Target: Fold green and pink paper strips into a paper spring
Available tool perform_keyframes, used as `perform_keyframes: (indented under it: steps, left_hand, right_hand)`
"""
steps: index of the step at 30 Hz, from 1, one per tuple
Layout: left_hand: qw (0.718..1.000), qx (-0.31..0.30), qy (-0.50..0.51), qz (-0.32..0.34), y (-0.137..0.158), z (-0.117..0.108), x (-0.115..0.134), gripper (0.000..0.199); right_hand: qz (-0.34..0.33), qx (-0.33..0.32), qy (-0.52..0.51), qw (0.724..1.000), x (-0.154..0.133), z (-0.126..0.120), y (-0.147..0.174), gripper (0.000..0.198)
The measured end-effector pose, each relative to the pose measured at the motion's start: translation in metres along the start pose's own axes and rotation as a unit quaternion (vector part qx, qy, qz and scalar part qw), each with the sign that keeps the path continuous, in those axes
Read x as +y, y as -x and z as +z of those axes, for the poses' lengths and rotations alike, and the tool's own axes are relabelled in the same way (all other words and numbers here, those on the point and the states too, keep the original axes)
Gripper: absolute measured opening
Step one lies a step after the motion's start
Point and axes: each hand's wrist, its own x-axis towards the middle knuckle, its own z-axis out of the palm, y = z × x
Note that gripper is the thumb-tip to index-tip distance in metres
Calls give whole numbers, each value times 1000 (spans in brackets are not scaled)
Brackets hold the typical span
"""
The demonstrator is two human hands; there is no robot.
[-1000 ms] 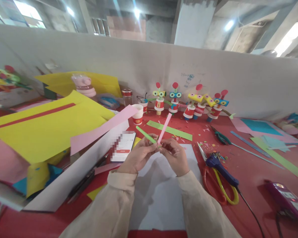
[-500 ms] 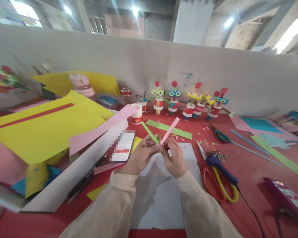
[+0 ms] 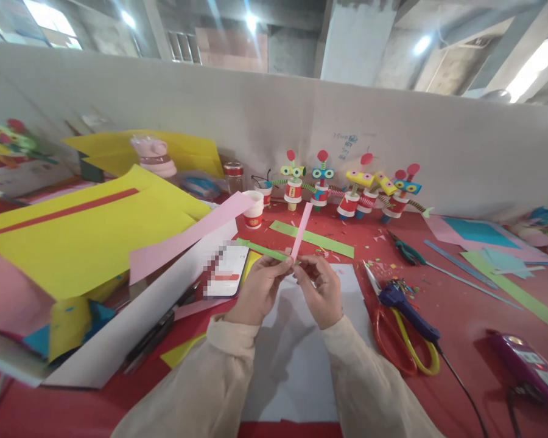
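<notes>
My left hand (image 3: 261, 287) is closed, pinching the lower ends of a narrow green paper strip (image 3: 258, 248) and a pink paper strip (image 3: 302, 230). The green strip sticks out to the left; the pink one points up and away. My right hand (image 3: 320, 291) is closed too, its thumb and fingertips gripping the folded ends where both strips meet. That small join is partly hidden by the fingers. Beneath the hands lies a white sheet (image 3: 292, 371). Flat on the table beyond them is a wider light green paper strip (image 3: 313, 238).
Scissors (image 3: 402, 347) and a blue glue gun (image 3: 404, 310) lie right of the sheet. Pliers (image 3: 406, 248) are farther back. A phone (image 3: 228, 277) and paper sheets (image 3: 100, 237) cover the left. Paper-cup figures (image 3: 293, 191) and stacked cups (image 3: 253, 210) stand near the wall.
The green strip has swung down to the left, from slanting upward to nearly level. The pink strip has tipped to the left and stands more upright. Both hands stay in about the same place.
</notes>
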Motion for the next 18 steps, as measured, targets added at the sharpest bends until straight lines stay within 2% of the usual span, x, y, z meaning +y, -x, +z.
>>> perform_keyframes:
  steps: [7, 13, 18]
  left_hand:
    - [999, 1, -35, 24, 4, 6, -2, 5]
    - [993, -51, -94, 55, 4, 3, -6, 10]
    - [986, -32, -155, 58, 1, 1, -10, 10]
  right_hand:
    - [56, 17, -56, 997, 3, 2, -3, 15]
    - [130, 47, -141, 980, 2, 0, -7, 16]
    - [176, 79, -171, 966, 5, 0, -9, 18]
